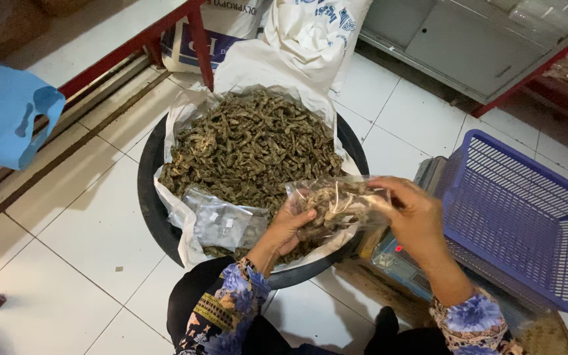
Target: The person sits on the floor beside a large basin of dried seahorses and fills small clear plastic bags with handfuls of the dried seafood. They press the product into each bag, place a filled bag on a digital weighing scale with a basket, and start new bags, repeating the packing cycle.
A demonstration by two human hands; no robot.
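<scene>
A clear plastic bag (340, 200) partly filled with dried brown-green pieces hangs over the near edge of a black basin (147, 197). My right hand (415, 220) grips the bag's right side. My left hand (289, 227) is under the bag's left end, fingers curled around dried pieces at its mouth. The basin is lined with white plastic (172, 118) and heaped with the same dried pieces (248, 148). A bundle of empty clear bags (225, 223) lies on the heap beside my left hand.
A purple plastic basket (527, 223) stands to the right, with a small scale (396, 260) partly under my right arm. White sacks (310, 33) lean behind the basin. A red-framed table (133, 43) and a blue bag (4, 115) are at left. The floor is white tile.
</scene>
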